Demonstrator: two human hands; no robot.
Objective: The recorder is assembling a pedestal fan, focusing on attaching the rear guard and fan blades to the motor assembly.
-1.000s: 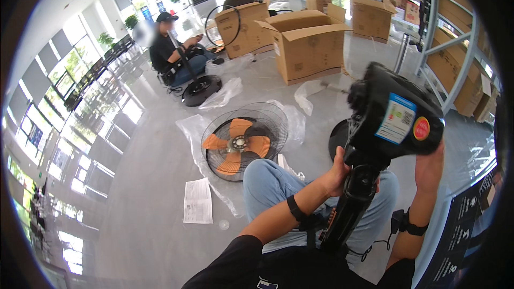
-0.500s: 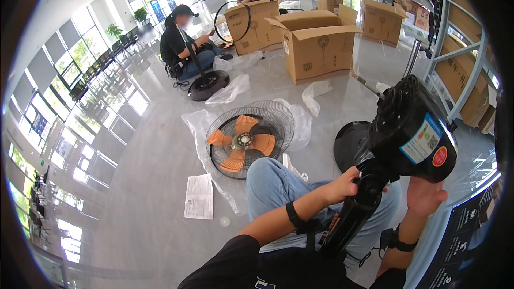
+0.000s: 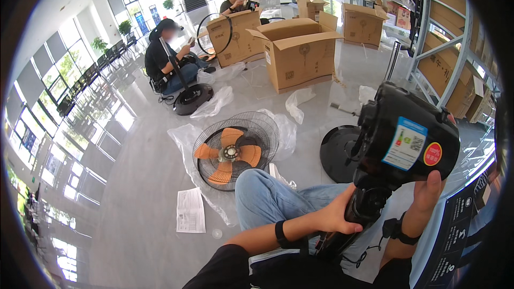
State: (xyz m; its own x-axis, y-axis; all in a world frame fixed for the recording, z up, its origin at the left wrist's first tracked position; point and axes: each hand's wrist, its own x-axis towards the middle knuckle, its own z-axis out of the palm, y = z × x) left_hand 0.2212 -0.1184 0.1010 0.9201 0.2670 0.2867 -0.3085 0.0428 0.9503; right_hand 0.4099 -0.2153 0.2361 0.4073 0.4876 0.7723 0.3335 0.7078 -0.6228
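Black motor housing (image 3: 411,106), blue-edged label (image 3: 405,143), round red sticker (image 3: 432,154)

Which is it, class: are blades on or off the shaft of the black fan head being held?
Off: the metal shaft juts bladeless from the black fan head; orange blades lie apart, at floor level.

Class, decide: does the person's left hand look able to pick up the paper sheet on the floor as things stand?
Probably not: the left hand grips the black neck below the motor housing, though nothing covers the paper sheet.
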